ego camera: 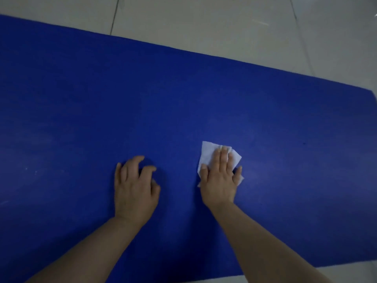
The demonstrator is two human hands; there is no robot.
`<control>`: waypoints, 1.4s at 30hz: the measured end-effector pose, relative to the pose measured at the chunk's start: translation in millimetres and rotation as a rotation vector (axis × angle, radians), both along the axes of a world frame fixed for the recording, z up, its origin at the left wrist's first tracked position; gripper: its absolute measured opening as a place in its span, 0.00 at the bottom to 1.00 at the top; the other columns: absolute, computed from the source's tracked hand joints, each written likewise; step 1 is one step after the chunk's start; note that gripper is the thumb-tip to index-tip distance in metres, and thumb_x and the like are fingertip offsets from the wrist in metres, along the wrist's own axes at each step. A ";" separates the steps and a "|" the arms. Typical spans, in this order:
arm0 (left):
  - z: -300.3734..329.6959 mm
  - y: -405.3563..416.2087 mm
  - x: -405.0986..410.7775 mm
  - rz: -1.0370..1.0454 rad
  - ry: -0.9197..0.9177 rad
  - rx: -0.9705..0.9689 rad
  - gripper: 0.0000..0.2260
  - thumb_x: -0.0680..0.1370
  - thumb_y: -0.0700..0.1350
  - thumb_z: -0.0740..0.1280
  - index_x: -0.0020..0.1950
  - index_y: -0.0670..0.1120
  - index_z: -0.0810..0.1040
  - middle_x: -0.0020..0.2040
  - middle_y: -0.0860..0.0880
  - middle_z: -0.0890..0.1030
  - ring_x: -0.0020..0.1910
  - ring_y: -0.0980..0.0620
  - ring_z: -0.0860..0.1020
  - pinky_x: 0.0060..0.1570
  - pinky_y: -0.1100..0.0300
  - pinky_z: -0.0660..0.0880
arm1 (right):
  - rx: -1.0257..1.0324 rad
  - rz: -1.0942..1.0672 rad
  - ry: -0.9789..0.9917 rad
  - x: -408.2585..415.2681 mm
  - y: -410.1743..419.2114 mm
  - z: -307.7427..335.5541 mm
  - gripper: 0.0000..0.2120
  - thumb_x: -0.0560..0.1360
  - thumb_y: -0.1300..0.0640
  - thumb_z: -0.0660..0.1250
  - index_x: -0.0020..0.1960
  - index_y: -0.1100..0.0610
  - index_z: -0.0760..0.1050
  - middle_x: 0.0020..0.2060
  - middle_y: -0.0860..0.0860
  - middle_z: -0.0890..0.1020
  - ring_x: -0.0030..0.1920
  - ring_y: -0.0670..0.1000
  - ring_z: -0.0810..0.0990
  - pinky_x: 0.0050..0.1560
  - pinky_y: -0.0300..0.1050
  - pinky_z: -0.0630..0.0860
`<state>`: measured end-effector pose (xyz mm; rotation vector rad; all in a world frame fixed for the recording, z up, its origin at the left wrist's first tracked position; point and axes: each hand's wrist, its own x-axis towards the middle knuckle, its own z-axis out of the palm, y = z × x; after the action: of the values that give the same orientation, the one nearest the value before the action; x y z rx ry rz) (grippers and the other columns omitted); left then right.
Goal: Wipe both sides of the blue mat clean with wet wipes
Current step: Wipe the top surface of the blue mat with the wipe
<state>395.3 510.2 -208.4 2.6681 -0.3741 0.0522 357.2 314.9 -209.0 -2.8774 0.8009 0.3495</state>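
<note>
The blue mat [183, 103] lies flat and spread out on the floor, filling most of the frame from the left edge to the right edge, with its far edge running diagonally from the upper left down to the right. A pale tiled floor [204, 23] shows beyond that edge across the top of the frame, and a narrow strip of it shows again at the lower right corner. Both bare forearms enter from the bottom of the frame. The left hand [134, 188], at lower centre, rests on the mat with its fingers bent and spread, the fingertips touching the mat; its grip holds nothing. The right hand [221, 178], just right of centre, lies palm down with fingers straight, pressing a white wet wipe [208, 152] flat against the mat; its grip is not curled round the wipe. The crumpled wipe shows beyond the fingertips and at both sides of the hand. A few faint pale marks show on the mat at the left.
</note>
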 end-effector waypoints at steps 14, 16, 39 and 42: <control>-10.2 -22.7 31.5 -0.167 0.040 0.098 0.20 0.74 0.46 0.55 0.62 0.42 0.77 0.67 0.40 0.72 0.67 0.44 0.66 0.71 0.46 0.55 | -0.037 0.066 0.029 50.3 5.6 10.4 0.30 0.80 0.46 0.40 0.78 0.59 0.45 0.77 0.57 0.48 0.77 0.57 0.46 0.72 0.64 0.45; -8.7 -22.9 32.3 -0.164 0.064 0.087 0.21 0.74 0.47 0.53 0.60 0.43 0.78 0.67 0.39 0.73 0.67 0.44 0.66 0.70 0.47 0.55 | -0.036 0.425 -0.035 48.5 41.1 2.7 0.28 0.79 0.47 0.50 0.76 0.59 0.58 0.75 0.58 0.59 0.75 0.58 0.58 0.70 0.65 0.55; -9.2 -22.5 33.1 -0.173 0.033 0.068 0.25 0.64 0.38 0.75 0.61 0.42 0.78 0.66 0.40 0.73 0.66 0.43 0.67 0.70 0.46 0.56 | -0.064 0.195 0.031 89.2 -2.6 9.8 0.30 0.80 0.47 0.41 0.78 0.58 0.40 0.77 0.56 0.43 0.77 0.57 0.41 0.72 0.62 0.41; -8.2 -22.3 33.8 -0.183 0.039 0.057 0.25 0.63 0.38 0.76 0.60 0.42 0.79 0.65 0.39 0.74 0.66 0.43 0.66 0.69 0.46 0.56 | 0.021 0.482 0.000 92.5 21.5 2.4 0.32 0.76 0.44 0.33 0.78 0.56 0.40 0.78 0.52 0.42 0.77 0.53 0.41 0.72 0.57 0.35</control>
<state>429.1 487.9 -216.5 2.6741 -0.6133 -0.0680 449.8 336.4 -206.6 -3.0185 0.0888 0.4003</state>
